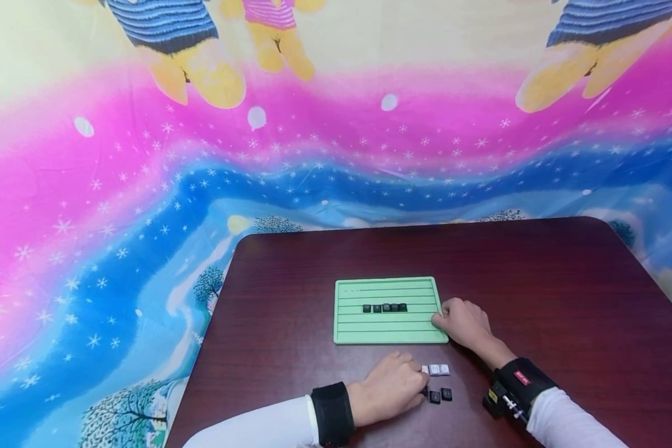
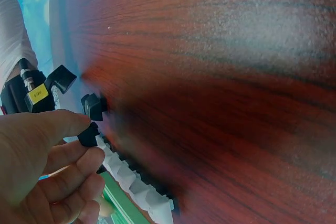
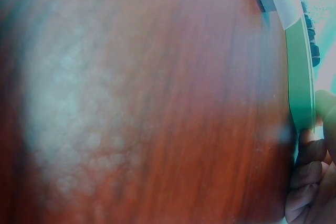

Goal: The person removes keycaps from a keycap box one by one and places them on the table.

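Observation:
My left hand [image 1: 389, 387] is low over the table's near side, and its thumb and index finger pinch a small black keycap [image 2: 88, 136], seen best in the left wrist view. Two more black keycaps [image 1: 435, 397] lie just right of those fingers. Beyond them is a short row of white keycaps [image 1: 435, 369], its left end partly hidden by the hand. My right hand [image 1: 467, 323] grips the right edge of a light green ridged board [image 1: 392, 333], thumb on top and the other fingers curled at its side. Several black keycaps [image 1: 386, 307] stand in a row on the board.
The dark reddish wooden table [image 1: 291, 267] has rounded far corners. A patterned cloth [image 1: 145, 155] hangs behind it and down its left side. Both wrists wear black bands, and a small camera mount [image 1: 498, 399] sits on the right one.

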Tool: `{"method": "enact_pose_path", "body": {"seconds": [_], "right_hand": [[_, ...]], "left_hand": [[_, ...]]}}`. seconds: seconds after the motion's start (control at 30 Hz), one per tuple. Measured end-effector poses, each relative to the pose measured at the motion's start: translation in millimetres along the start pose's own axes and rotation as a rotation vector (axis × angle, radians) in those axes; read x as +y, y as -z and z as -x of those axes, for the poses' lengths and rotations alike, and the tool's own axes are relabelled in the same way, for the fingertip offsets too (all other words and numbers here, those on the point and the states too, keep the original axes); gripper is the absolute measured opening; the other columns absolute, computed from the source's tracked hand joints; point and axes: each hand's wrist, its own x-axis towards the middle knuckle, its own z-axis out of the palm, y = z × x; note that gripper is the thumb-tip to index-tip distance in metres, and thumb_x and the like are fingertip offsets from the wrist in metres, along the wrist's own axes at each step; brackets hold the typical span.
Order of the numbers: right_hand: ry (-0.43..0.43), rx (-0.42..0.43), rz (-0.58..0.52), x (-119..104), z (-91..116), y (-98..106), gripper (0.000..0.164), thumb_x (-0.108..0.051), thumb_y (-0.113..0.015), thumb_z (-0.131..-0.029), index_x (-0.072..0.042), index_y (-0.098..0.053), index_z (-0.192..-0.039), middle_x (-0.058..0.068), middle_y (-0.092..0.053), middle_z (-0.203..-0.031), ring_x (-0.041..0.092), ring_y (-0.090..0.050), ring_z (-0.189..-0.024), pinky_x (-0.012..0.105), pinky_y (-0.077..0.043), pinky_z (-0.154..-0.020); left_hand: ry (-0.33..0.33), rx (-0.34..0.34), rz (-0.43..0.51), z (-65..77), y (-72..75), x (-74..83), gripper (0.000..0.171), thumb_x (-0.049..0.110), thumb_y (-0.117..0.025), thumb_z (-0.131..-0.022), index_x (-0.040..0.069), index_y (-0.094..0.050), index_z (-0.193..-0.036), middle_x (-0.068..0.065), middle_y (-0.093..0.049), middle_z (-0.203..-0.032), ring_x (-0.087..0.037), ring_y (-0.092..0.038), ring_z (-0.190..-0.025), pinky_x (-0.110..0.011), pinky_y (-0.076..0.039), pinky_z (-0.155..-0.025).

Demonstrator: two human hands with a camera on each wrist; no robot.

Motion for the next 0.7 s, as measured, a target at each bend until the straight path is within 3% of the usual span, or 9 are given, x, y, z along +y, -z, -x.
{"method": "enact_pose_path", "body": {"seconds": [0.4,0.7], "right_hand": [[-0.006,0.002,-0.001,0.6,-0.8,0.1,0.034,-0.024,-0.058,-0.073,-0.018,-0.033,-0.05,-0.009,-0.023,-0.046,0.011,-0.018,-0.044,0.026,-0.013,-0.043],[0.006,0.01,-0.001,-0.9,0.8,0.5,0.035,-0.023,-0.058,-0.074,-0.017,-0.033,-0.05,-0.009,-0.023,-0.046,0.011,-0.018,-0.044,0.026,-0.013,-0.044]], "left_hand": [[-0.011,-0.038,-0.001,1.9,-2.7,4.6,0.013,0.041,-0.063,-0.082,0.029,-0.067,-0.085,0.014,-0.06,-0.079,-0.006,-0.047,-0.073,-0.022,-0.035,-0.065],[-0.027,-0.028,-0.016,-0.4,-5.9,5.9,0.013,0.042,-0.064,-0.08,0.029,-0.067,-0.082,0.013,-0.06,-0.078,-0.006,-0.047,-0.07,-0.022,-0.036,-0.064]]}}
